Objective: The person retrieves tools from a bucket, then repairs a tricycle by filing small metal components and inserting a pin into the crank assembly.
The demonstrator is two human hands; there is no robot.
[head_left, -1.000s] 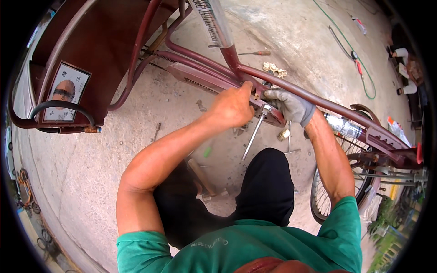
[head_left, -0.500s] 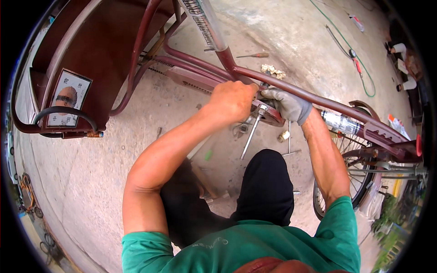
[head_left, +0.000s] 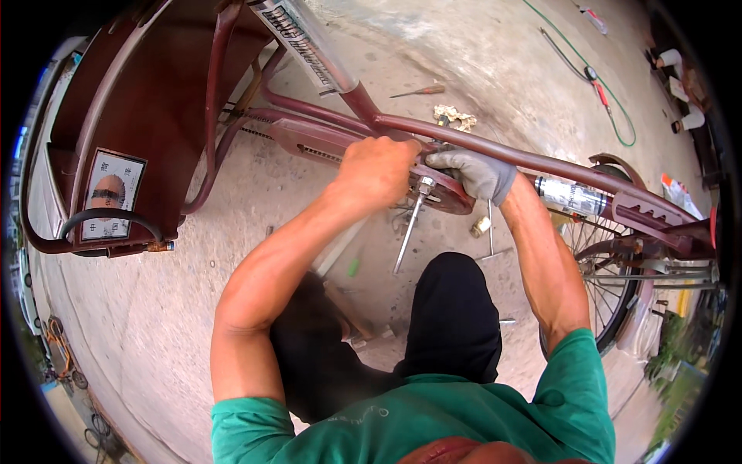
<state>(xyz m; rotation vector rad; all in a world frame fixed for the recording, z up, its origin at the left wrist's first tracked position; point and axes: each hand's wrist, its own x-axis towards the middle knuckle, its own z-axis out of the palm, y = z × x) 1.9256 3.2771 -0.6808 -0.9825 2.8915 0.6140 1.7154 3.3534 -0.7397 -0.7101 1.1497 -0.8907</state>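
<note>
Fingers of the bare left hand (head_left: 379, 172) are curled tight over the crank hub of the maroon cargo tricycle (head_left: 456, 143), closed on something at the chainwheel (head_left: 452, 193) that the hand itself hides, so what they hold cannot be told. Fingers of the gloved right hand (head_left: 475, 172) are likewise bent and closed just beside it, pressed against the frame tube and the chainwheel cover from the other side; the two hands nearly touch, likely so that one steadies the part while the other works it. A bright metal crank arm (head_left: 410, 232) hangs down from the hub between the hands, tilted toward the person's black-trousered knee (head_left: 456, 309). The cargo box (head_left: 139, 116) with its picture plate stands to the left, the spoked rear wheel (head_left: 610, 271) to the right. All this stands on a rough, stained concrete floor (head_left: 170, 325) outdoors. Lying on it are a screwdriver (head_left: 419, 91) beyond the frame, a crumpled pale rag (head_left: 456, 117) near it, a small brass-coloured part (head_left: 481, 226) under the hub, and a green hose (head_left: 610, 100) curving off well apart at the upper right.
</note>
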